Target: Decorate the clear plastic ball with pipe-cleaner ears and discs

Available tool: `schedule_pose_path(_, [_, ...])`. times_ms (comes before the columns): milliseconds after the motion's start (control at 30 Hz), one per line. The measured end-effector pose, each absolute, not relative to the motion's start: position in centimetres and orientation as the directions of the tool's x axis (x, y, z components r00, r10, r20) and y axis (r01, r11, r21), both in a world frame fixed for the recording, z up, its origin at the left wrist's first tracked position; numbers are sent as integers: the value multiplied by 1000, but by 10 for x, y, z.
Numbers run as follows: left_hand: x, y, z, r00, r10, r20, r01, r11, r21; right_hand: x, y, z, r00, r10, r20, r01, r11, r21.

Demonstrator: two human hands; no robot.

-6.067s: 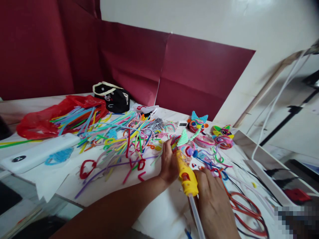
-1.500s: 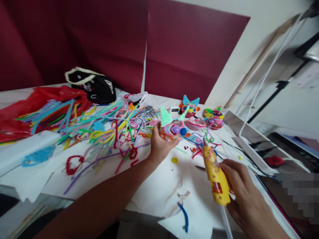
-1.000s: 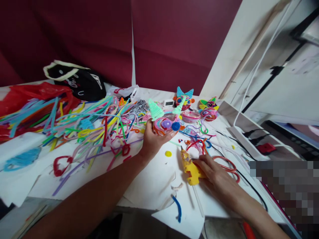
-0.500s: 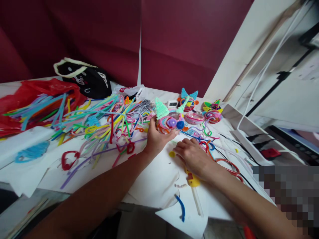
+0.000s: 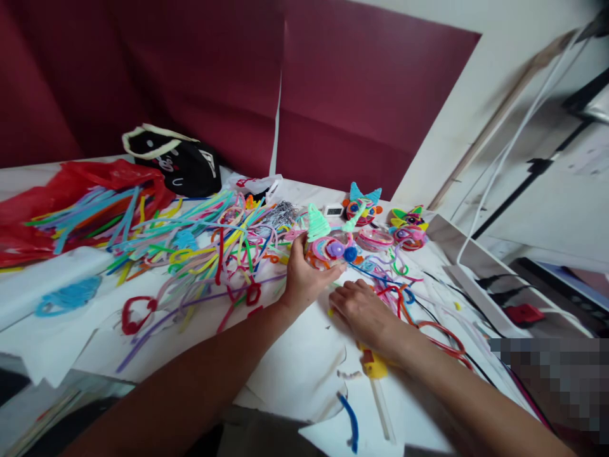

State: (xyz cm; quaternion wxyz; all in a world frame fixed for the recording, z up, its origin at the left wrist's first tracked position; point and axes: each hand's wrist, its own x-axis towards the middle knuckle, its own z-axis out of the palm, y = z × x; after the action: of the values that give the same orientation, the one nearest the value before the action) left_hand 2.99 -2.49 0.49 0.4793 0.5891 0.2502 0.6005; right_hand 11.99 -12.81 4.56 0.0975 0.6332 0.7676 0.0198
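My left hand [image 5: 307, 279] is wrapped around a pipe-cleaner animal face [image 5: 328, 249] with light green ears, a purple pompom and a blue pompom, held just above the table. Close by on the right, my right hand [image 5: 361, 308] is low over the white table with its fingers curled together. A sliver of a small yellow pompom [image 5: 330, 312] shows at its fingertips; the rest is covered. Under the right wrist lies a yellow glue gun [image 5: 373, 365], partly hidden, with a clear glue stick [image 5: 383, 409] pointing toward me.
A heap of colored pipe cleaners [image 5: 204, 241] spreads left, beside a red plastic bag [image 5: 42, 197] and black bag [image 5: 181, 171]. Finished craft faces [image 5: 361, 209] and a small white clock [image 5: 333, 210] stand behind. At right is a power strip [image 5: 485, 298] with cables.
The view has shifted a little, so everything sits slightly lower. My right fingers have closed over the yellow pompom, which showed more fully before. My left hand keeps its hold on the animal face.
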Motion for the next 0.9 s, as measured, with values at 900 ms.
schedule_pose_path(900, [21,-8,22,4,864,503,-218,-490,844,87,-101,210,-663,691,288,731,515,447])
